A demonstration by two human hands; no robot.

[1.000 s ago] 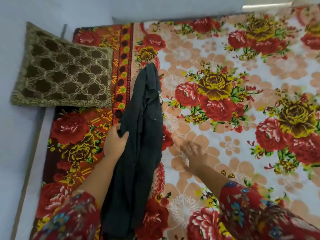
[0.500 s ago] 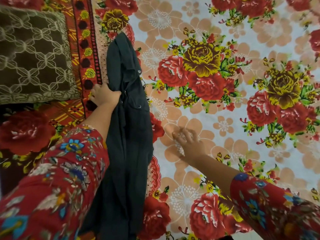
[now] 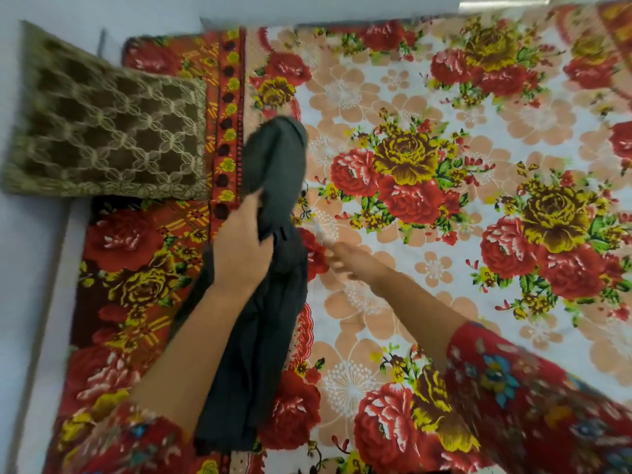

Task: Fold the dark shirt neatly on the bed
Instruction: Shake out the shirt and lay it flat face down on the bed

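Note:
The dark shirt [image 3: 270, 302] lies as a long narrow strip along the left part of the bed [image 3: 444, 234], which is covered by a floral sheet. My left hand [image 3: 241, 248] grips the shirt near its middle and lifts the upper end, which bends over above the fingers. My right hand [image 3: 349, 261] is blurred, just right of the shirt, with its fingers apart above the sheet and nothing in it. Red floral sleeves cover both forearms near the bottom edge.
A brown and gold patterned cushion [image 3: 106, 131] leans at the bed's left edge against the pale wall [image 3: 30, 268]. The floral sheet stretches to the right of the shirt.
My left hand has closed on the shirt's middle and raised its upper end, which lay flat before. My right hand has left the sheet and moved toward the shirt. The view has pulled back.

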